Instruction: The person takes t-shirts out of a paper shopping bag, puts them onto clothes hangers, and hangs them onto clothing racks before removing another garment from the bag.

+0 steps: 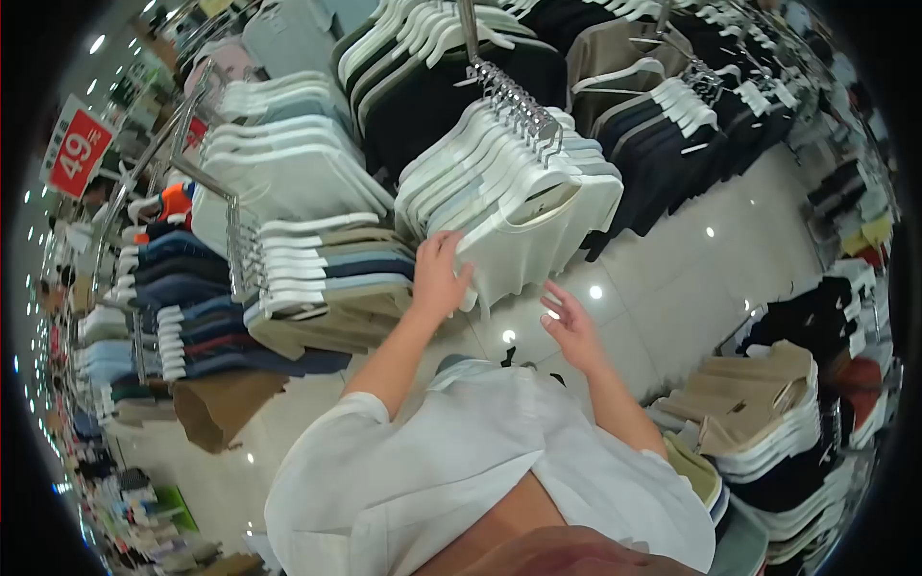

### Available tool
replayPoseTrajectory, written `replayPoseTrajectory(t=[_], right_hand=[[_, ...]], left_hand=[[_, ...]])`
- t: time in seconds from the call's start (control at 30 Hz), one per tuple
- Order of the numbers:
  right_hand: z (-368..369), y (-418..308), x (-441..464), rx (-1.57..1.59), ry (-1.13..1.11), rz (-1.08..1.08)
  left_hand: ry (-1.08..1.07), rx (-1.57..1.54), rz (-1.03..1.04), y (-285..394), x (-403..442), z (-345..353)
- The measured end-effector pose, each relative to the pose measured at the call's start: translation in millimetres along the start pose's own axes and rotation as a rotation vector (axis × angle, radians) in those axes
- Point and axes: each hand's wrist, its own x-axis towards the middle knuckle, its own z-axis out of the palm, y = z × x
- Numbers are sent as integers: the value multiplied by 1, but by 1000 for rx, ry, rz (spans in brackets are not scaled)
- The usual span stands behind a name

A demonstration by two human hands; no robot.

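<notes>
A row of pale shirts on white hangers hangs from a metal rail (509, 96) in front of me. The nearest one is a cream shirt (523, 245) with a wide neckline. My left hand (442, 274) is at the left side of this shirt, its fingers apart and touching or very near the cloth, with nothing gripped. Lower right of the shirt's hem, my right hand (571, 326) is raised with its fingers spread and holds nothing.
Brown and blue garments (336, 278) hang at the left, dark ones (643, 163) at the right. A beige shirt (754, 394) hangs at the lower right. A red price sign (79, 152) stands at the upper left. Tiled floor (672, 278) shows between racks.
</notes>
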Motion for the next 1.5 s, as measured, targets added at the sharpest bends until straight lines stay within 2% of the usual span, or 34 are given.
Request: replayPoseTrajectory(t=[0.07,0.1,0.2,0.3,0.5,0.63,0.73,0.9,0.93,1.03,1.07,1.17,1.27,1.37,1.5], right_hand=[[-3,-4,14,-34,-29,-19],[-37,1,18,-110,-34,-2],[-46,-19,54,-248,-54,-8],[-64,-17,93,-494,19,-161],[-95,-35,147,-880,437,-457],[-120,-44,173,-977,374,-528],[-129,-51,186,-1060,288,-520],[-129,-65,195,-1137,305,-459],[-128,-68,198,-1158,319,-449],[-130,-69,201,-1214,274,-368],[-131,-65,203,-1217,287,-390],[-127,-66,207,-1231,307,-386],[-126,-63,213,-1244,337,-389],[-128,-60,216,-1262,346,-374],[-133,-58,223,-1269,322,-427]], left_hand=[[-34,64,-20,-12,4,-18],[-46,49,-38,1,4,7],[-92,66,-86,3,11,-3],[-123,104,-125,4,17,-4],[-183,48,-188,12,21,-12],[-122,-87,-165,10,16,-7],[-90,-188,-163,-6,8,2],[3,-291,-195,-9,9,8],[-6,-357,-306,-12,11,8],[-32,-392,-283,-12,18,3],[-60,-416,-334,-12,18,1],[-114,-378,-276,-16,18,-4],[-198,-316,-351,-12,24,-10],[-219,-268,-342,-4,30,-17],[-249,-331,-454,8,36,-19]])
